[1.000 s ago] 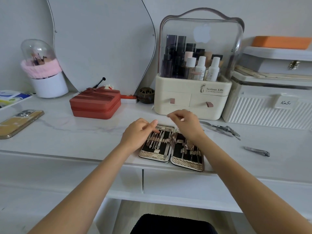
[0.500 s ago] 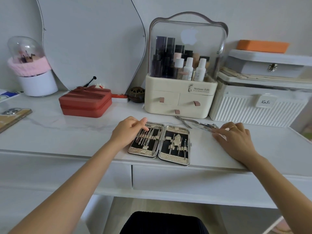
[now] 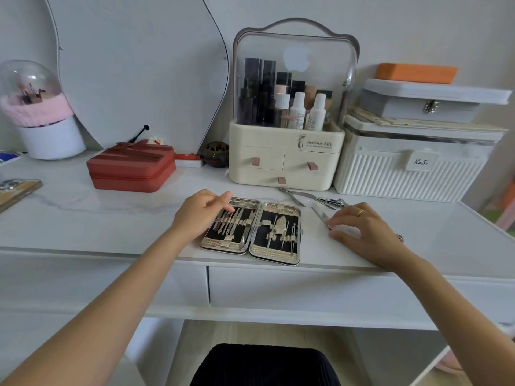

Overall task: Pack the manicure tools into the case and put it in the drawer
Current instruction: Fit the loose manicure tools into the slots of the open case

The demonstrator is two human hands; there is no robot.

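Note:
The manicure case [image 3: 274, 253] lies open flat near the front edge of the white vanity, both black halves lined with metal tools. My left hand [image 3: 202, 214] rests on the case's left half, fingers lying over the tools there. My right hand [image 3: 362, 232] is on the tabletop just right of the case, fingertips closed on a slim metal tool [image 3: 320, 214] that looks blurred. Nippers [image 3: 292, 194] and a small heap of loose tools [image 3: 333, 202] lie behind it. The closed drawer front [image 3: 306, 288] is below the case.
A cream cosmetics organizer [image 3: 284, 165] stands right behind the case, with a white ribbed box [image 3: 412, 174] to its right. A red zip case [image 3: 131, 168], a mirror [image 3: 139, 65], a brush holder [image 3: 50, 135] and a phone [image 3: 16, 190] are at the left.
My right hand left the case's right half and went right to the loose tools, then drew back slightly onto a slim tool. My left hand stayed on the case.

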